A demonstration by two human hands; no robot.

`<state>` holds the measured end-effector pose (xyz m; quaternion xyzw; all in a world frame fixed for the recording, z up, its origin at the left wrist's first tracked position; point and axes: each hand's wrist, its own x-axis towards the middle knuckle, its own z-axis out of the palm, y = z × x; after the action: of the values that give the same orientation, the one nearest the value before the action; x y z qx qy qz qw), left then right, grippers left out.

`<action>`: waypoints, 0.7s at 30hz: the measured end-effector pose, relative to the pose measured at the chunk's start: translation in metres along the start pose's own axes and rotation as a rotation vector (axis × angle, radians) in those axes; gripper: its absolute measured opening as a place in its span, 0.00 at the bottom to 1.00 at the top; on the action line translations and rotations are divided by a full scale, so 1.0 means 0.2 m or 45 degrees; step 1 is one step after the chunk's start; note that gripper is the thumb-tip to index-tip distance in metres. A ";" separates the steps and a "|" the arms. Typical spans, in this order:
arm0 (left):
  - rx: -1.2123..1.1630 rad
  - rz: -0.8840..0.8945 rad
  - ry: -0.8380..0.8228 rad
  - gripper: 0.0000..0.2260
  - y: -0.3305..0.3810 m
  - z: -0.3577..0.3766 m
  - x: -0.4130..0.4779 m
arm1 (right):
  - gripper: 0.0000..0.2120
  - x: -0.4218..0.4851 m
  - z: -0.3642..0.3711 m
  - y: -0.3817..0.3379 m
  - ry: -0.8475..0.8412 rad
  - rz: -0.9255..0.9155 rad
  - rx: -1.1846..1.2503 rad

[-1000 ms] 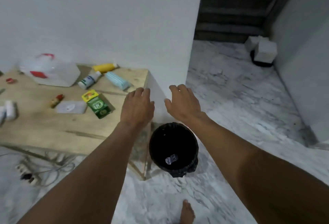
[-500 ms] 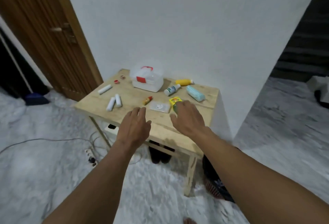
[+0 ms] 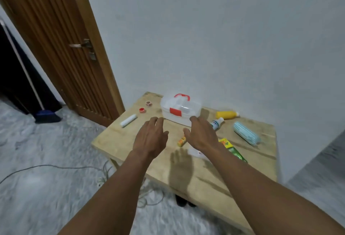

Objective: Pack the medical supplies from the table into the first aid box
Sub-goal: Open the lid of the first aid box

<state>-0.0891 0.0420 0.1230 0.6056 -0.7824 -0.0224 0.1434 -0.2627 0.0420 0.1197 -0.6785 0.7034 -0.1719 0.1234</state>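
A white first aid box (image 3: 180, 110) with a red handle and red latch stands closed at the back of the wooden table (image 3: 209, 171). My left hand (image 3: 151, 137) and my right hand (image 3: 201, 136) hover above the table just in front of the box, fingers straight, holding nothing. Scattered around are a white bandage roll (image 3: 128, 120), two small red tape rolls (image 3: 142, 110), a yellow bottle (image 3: 226, 114), a white bottle (image 3: 217, 123), a pale blue pack (image 3: 246, 136), a green box (image 3: 233, 150) and a small yellow tube (image 3: 181, 141). My right wrist partly hides a white packet (image 3: 194, 151).
A wooden door (image 3: 61, 44) stands left of the table, with a broom (image 3: 45, 115) beside it. Cables (image 3: 56, 167) trail over the marble floor under the table's left side. A white wall (image 3: 214, 39) backs the table.
The view swung left from a black bin to the table and came closer. Both hands moved forward to just in front of the box, still holding nothing.
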 end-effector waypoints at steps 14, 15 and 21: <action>-0.204 0.293 -0.193 0.21 -0.45 0.35 1.03 | 0.20 0.61 0.55 -0.11 -0.003 0.655 0.335; -0.254 0.323 -0.206 0.22 -0.48 0.38 1.09 | 0.20 0.64 0.58 -0.14 0.043 0.745 0.432; -0.390 0.666 -0.205 0.24 -0.61 0.59 1.32 | 0.11 0.78 0.79 -0.28 0.536 1.108 1.153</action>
<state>-0.0632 -0.2592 0.0359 0.3515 -0.9079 -0.1503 0.1717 -0.1544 -0.1255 0.0087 -0.1653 0.7806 -0.5142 0.3145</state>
